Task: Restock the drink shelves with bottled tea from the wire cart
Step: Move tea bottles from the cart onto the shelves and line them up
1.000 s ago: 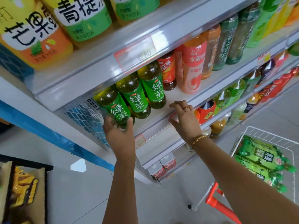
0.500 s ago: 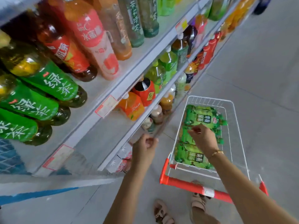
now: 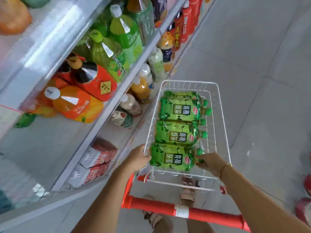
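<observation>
A white wire cart (image 3: 217,105) with a red handle stands on the floor in front of me. Green-labelled tea bottles lie on their sides in it, caps to the right. My left hand (image 3: 137,158) grips the base end of the nearest tea bottle (image 3: 170,159). My right hand (image 3: 209,163) holds that bottle's green cap end. Two more layers of tea bottles (image 3: 180,111) lie beyond it in the cart. The drink shelves (image 3: 107,108) run along my left, with a bare stretch of shelf at the near left.
The shelves hold green, orange and red bottles (image 3: 94,83), with small boxed drinks (image 3: 96,163) on the bottom shelf. My sandalled feet (image 3: 156,219) show under the cart handle (image 3: 185,211). Grey tiled floor lies to the right, with red objects (image 3: 304,211) at the right edge.
My view swung from the upper shelves down to the cart. Both hands left the shelf, came down into the cart and closed on the nearest tea bottle.
</observation>
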Available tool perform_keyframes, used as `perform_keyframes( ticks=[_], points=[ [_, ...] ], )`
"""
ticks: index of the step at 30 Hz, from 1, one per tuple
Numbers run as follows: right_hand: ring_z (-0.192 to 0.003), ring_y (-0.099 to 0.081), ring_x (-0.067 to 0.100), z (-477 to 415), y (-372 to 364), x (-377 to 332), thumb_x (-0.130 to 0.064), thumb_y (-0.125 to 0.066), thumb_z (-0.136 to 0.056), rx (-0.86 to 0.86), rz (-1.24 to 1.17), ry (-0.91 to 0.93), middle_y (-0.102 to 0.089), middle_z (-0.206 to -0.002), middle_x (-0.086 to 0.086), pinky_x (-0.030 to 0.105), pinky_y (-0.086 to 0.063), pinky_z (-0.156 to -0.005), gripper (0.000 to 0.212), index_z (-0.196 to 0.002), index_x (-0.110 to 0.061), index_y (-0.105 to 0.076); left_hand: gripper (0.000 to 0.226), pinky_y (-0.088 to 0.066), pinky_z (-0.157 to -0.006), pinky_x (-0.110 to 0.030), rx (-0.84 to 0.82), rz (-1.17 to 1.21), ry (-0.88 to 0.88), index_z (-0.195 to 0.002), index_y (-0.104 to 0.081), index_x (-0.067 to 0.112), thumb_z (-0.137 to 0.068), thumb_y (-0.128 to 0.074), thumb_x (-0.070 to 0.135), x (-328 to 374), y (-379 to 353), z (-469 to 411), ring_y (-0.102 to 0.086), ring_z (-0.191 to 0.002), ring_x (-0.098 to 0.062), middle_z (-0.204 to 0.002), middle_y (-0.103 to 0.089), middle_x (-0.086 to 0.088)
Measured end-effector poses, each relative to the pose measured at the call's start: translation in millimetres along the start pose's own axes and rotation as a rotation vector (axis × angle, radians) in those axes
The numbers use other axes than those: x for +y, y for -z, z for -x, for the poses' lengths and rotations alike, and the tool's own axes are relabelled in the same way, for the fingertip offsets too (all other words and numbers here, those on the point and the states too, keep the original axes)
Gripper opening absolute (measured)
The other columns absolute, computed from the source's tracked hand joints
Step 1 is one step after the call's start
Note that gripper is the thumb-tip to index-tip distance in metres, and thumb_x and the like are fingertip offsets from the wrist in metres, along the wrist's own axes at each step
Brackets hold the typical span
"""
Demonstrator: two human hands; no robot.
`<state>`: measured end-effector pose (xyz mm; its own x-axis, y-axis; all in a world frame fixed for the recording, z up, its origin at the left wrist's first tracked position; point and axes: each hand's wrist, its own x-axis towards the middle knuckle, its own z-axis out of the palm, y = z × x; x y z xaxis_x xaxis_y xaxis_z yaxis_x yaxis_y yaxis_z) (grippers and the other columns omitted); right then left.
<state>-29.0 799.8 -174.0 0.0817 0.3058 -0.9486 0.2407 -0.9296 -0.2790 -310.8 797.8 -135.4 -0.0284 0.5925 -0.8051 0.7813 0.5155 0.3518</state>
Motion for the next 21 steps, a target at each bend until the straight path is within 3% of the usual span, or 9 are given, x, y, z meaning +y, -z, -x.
perform_keyframes(
  ticks=[3, 5, 6, 9, 13, 15, 19, 21],
  points=[
    [-0.086, -0.059, 0.027, -11.7, 2.1, 4.0, 0.001, -0.059, -0.085, 0.028, -0.087, -0.03, -0.058, -0.097, 0.017, 0.035, -0.057, -0.079, 0.037, -0.12, 0.011, -0.051, 0.027, -0.049, -0.076, -0.031, -0.01, -0.022, 0.038, -0.106, -0.053, 0.011, -0.085, -0.062, 0.026, 11.2, 2.3, -1.6, -0.06, -0.096, -0.016, -0.113, -0.063, -0.006],
    [-0.079, -0.058, 0.025, -17.9, 1.0, 4.3, -0.006, -0.058, -0.087, 0.054, -0.078, -0.022, -0.058, -0.084, 0.011, 0.039, -0.055, -0.081, 0.031, -0.114, 0.009, -0.056, 0.031, -0.043, -0.067, -0.026, -0.025, -0.019, 0.044, -0.113, -0.051, 0.011, -0.087, -0.061, 0.024, 22.2, 1.6, 0.2, -0.058, -0.092, -0.016, -0.114, -0.061, -0.005],
    [-0.074, -0.056, 0.023, -17.9, -0.9, 2.8, -0.01, -0.057, -0.089, 0.075, -0.083, -0.013, -0.057, -0.077, 0.008, 0.041, -0.054, -0.08, 0.026, -0.109, 0.005, -0.059, 0.038, -0.044, -0.068, -0.026, -0.033, -0.007, 0.054, -0.119, -0.05, 0.01, -0.087, -0.062, 0.025, 26.3, -0.1, 1.1, -0.058, -0.094, -0.017, -0.117, -0.059, -0.004],
    [-0.059, -0.051, 0.016, -8.0, 2.4, -2.2, -0.019, -0.058, -0.091, 0.175, -0.158, 0.029, -0.056, -0.069, 0.006, 0.027, -0.049, -0.054, 0.018, -0.092, -0.001, -0.059, 0.052, -0.052, -0.083, -0.035, -0.05, 0.05, 0.045, -0.128, -0.045, 0.011, -0.085, -0.065, 0.032, 41.7, -6.7, 5.7, -0.059, -0.105, -0.021, -0.125, -0.056, -0.005],
    [-0.054, -0.044, 0.012, 20.9, 37.4, -19.4, -0.028, -0.066, -0.085, 0.201, -0.162, 0.158, -0.054, -0.066, 0.005, 0.021, -0.041, -0.049, 0.026, -0.083, -0.003, -0.058, 0.059, -0.049, -0.096, -0.042, -0.119, 0.188, 0.007, -0.128, -0.046, 0.015, -0.08, -0.071, 0.037, 67.3, -15.9, 8.7, -0.056, -0.111, -0.015, -0.128, -0.055, 0.001],
    [-0.052, -0.043, 0.011, 39.7, 55.6, -30.7, -0.027, -0.07, -0.081, 0.201, -0.165, 0.22, -0.054, -0.065, 0.004, 0.017, -0.039, -0.043, 0.028, -0.09, -0.003, -0.058, 0.061, -0.044, -0.102, -0.039, -0.107, 0.274, -0.021, -0.131, -0.046, 0.015, -0.08, -0.073, 0.033, 82.7, -23.7, 12.4, -0.055, -0.116, -0.016, -0.127, -0.054, 0.004],
    [-0.054, -0.05, 0.009, 76.5, 61.8, -51.3, -0.017, -0.073, -0.077, 0.178, -0.148, 0.377, -0.06, -0.077, 0.005, 0.013, -0.042, -0.044, 0.025, -0.096, -0.007, -0.06, 0.04, -0.047, -0.088, -0.027, 0.025, 0.362, -0.084, -0.116, -0.058, 0.016, -0.08, -0.074, 0.024, 112.9, -39.0, 21.4, -0.061, -0.102, -0.013, -0.107, -0.062, 0.01],
    [-0.059, -0.056, 0.009, 87.4, 52.1, -57.0, -0.014, -0.073, -0.078, 0.249, 0.016, 0.483, -0.061, -0.081, 0.003, 0.008, -0.041, -0.042, 0.022, -0.095, -0.01, -0.06, 0.035, -0.048, -0.086, -0.025, 0.081, 0.356, -0.114, -0.11, -0.061, 0.015, -0.079, -0.075, 0.023, 119.4, -43.4, 20.8, -0.064, -0.1, -0.014, -0.107, -0.068, 0.006]
  ],
)
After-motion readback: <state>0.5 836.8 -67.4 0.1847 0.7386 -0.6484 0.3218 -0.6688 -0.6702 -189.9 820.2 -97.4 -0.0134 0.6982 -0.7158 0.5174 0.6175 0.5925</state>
